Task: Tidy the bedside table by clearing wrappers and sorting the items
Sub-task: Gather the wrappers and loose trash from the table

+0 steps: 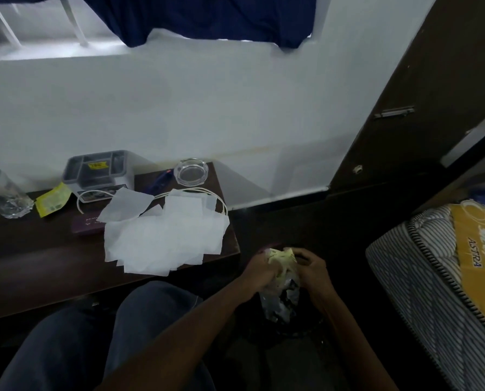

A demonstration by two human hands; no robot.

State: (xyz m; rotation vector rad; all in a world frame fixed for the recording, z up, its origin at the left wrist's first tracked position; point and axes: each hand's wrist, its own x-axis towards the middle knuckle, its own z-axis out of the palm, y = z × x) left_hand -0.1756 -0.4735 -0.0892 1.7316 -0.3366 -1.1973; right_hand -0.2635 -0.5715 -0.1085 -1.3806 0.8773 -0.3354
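A white wall backs a dim bedroom corner, with a dark wardrobe at right and a navy curtain hanging over the window above. A dark wooden table stands against the wall; across the floor gap lies a striped mattress with a yellow "ASTRA" label. On the table's right end, loose white tissues spread in a heap over a white cable and the end of a maroon case. Behind them stand a grey organizer, a glass at far left and a clear ashtray at the back corner, a blue pen just beside it. One yellow wrapper leans by the organizer. Off the table's right edge, the left hand and right hand both clutch a crumpled wad of wrappers — held above a dark bin.
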